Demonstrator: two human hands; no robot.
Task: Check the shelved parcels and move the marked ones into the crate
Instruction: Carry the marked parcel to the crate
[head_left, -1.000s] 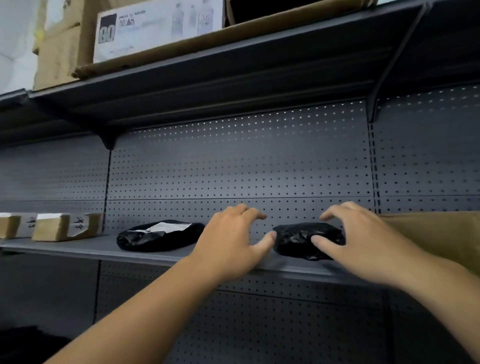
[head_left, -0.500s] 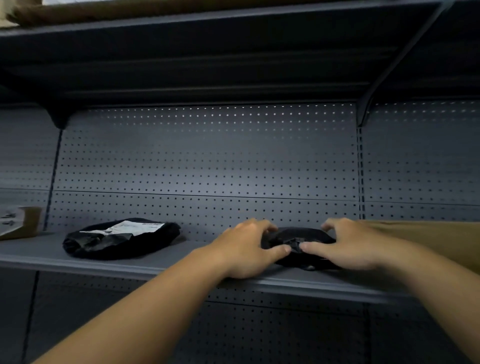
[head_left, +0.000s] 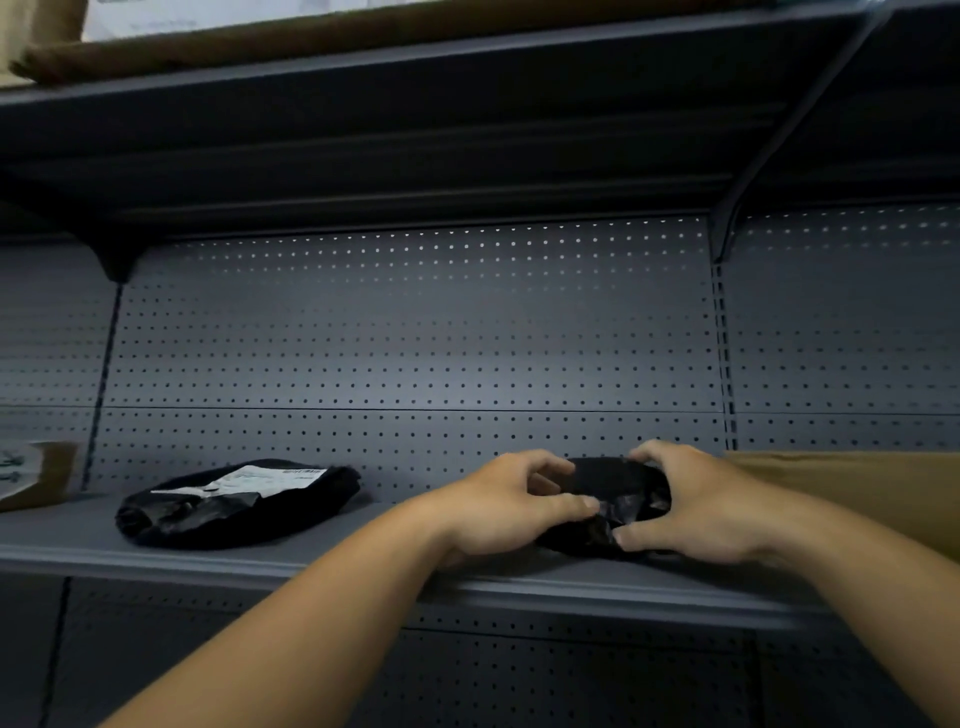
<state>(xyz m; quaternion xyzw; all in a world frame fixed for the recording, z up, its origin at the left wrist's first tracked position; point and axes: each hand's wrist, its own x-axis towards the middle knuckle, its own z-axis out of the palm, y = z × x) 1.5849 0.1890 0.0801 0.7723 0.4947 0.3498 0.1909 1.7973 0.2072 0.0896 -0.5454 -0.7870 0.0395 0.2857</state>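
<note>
So the small black parcel (head_left: 621, 486) sits on the shelf (head_left: 311, 564), toward the right side and a bit back from the front lip, w/ both hands on it. Left hand (head_left: 498, 512) grips its left end, fingers (head_left: 543, 461) curled over the top and thumb pressed on the crinkly front. Right hand (head_left: 698, 506) does the same on the right end, fingers hooked over the top edge, thumb low on the front, so it's pinched from both sides. Can't tell if it's lifted off the shelf or not, and no label shows on it from this angle. Just right of it, behind the right hand, is a brown cardboard box (head_left: 857, 499). Well apart to the left lies a bigger black parcel (head_left: 228, 514), flat, w/ a white label (head_left: 260, 475) facing up, text too blurry to read. Another cardboard box (head_left: 39, 473) is at the far left edge. Grey pegboard (head_left: 415, 338) behind it all, upper shelf (head_left: 415, 119) overhead.
</note>
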